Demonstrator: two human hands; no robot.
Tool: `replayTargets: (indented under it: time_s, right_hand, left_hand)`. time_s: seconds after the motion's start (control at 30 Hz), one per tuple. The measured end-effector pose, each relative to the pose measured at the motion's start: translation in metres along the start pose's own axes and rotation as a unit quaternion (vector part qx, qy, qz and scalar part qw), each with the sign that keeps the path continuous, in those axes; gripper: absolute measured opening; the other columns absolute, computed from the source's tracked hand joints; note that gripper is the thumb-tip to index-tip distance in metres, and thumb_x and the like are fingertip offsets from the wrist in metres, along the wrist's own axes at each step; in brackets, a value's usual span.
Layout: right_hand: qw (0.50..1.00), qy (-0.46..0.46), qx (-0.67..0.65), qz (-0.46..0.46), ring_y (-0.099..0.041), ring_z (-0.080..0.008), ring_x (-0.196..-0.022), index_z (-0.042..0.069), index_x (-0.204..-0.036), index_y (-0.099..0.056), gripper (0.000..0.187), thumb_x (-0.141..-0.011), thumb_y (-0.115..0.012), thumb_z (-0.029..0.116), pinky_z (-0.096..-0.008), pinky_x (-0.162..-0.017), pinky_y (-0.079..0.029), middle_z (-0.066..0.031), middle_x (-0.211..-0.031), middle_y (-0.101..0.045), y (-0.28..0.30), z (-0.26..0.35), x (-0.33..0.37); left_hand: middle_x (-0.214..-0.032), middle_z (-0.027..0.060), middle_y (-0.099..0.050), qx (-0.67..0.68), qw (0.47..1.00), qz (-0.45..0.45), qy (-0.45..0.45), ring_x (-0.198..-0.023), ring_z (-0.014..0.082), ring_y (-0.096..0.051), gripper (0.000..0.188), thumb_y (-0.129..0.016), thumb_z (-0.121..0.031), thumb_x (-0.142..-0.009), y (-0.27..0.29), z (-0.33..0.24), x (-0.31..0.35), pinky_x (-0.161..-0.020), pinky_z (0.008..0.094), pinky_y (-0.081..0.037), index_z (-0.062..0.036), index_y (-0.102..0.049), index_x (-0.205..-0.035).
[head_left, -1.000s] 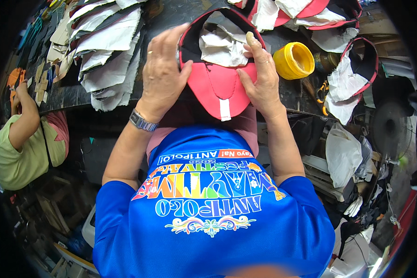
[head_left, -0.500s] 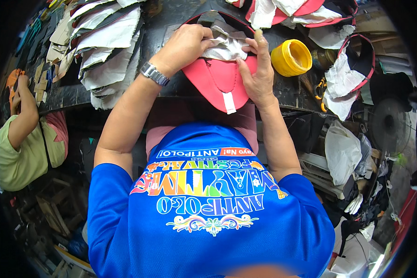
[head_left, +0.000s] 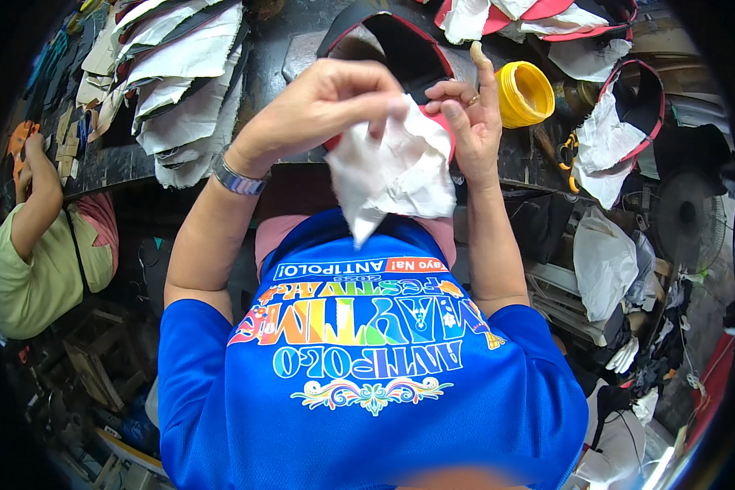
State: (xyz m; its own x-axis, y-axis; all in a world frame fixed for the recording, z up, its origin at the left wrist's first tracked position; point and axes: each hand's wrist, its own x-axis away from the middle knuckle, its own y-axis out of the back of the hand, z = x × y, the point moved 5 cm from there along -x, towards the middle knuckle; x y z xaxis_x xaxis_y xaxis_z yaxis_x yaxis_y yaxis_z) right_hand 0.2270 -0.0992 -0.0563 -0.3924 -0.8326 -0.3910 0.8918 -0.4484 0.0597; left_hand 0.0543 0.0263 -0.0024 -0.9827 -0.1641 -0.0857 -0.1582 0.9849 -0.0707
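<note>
My left hand (head_left: 327, 102) is closed, its thumb and fingertips pinching the upper edge of a white cloth lining (head_left: 396, 175), which hangs toward me. That cloth covers most of a red and black shoe upper (head_left: 396, 45); its black collar stands on the table beyond, and some red shows beside my right hand. At the upper's right side, my right hand (head_left: 476, 135) has its thumb and curled fingers closed at the edge, with the index finger raised and its tip yellowish. Just right of this hand, an open yellow jar (head_left: 510, 94) lies tilted.
The dark table (head_left: 278, 122) bears a stack of white-lined pieces (head_left: 175, 106) at left. More red uppers (head_left: 547, 20) lie at the far right, another upper (head_left: 645, 98) nearer. Orange-handled scissors (head_left: 569, 155) rest at the right edge. Another person (head_left: 49, 245) works at far left.
The white cloth has been pulled up out of the upper and toward me, now covering the red front. My left hand has risen with it; my right hand has shifted slightly right.
</note>
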Motion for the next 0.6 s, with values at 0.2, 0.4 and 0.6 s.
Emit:
replayTargets:
  time_s: [0.2,0.4,0.6]
  right_hand:
    - [0.984,0.007,0.163,0.074,-0.067,-0.0244,-0.113,0.015,-0.166,-0.017,0.116,-0.075,-0.089,0.015,-0.0404,-0.106,-0.051,-0.014,-0.118,-0.066,-0.017,0.02,0.016]
    - [0.993,0.033,0.116,0.001,-0.068,-0.0245,-0.112,0.012,-0.164,-0.023,0.112,-0.074,-0.089,0.01,-0.04,-0.106,-0.051,-0.0144,-0.121,-0.064,-0.009,0.03,0.022]
    - [0.975,0.012,0.22,-0.028,-0.069,-0.0177,-0.1,0.013,-0.162,-0.031,0.096,-0.082,-0.082,0.007,-0.0327,-0.095,-0.055,-0.0109,-0.108,-0.067,-0.013,0.035,0.02]
  left_hand:
    - [-0.12,0.0166,-0.061,-0.49,0.867,-0.095,-0.01,-0.112,0.038,-0.062,0.037,-0.075,-0.01,-0.081,-0.008,0.03,-0.01,-0.099,0.0434,-0.051,0.0003,-0.064,-0.116]
    - [-0.121,0.0121,-0.06,-0.531,0.843,-0.06,-0.07,-0.112,0.0355,-0.06,0.047,-0.075,-0.012,-0.081,-0.019,0.034,-0.015,-0.097,0.0458,-0.052,-0.008,-0.064,-0.126]
    - [-0.128,0.0104,-0.058,-0.556,0.827,-0.03,-0.075,-0.113,0.0363,-0.059,0.06,-0.077,-0.013,-0.08,-0.021,0.032,-0.016,-0.097,0.0461,-0.053,-0.0118,-0.058,-0.137]
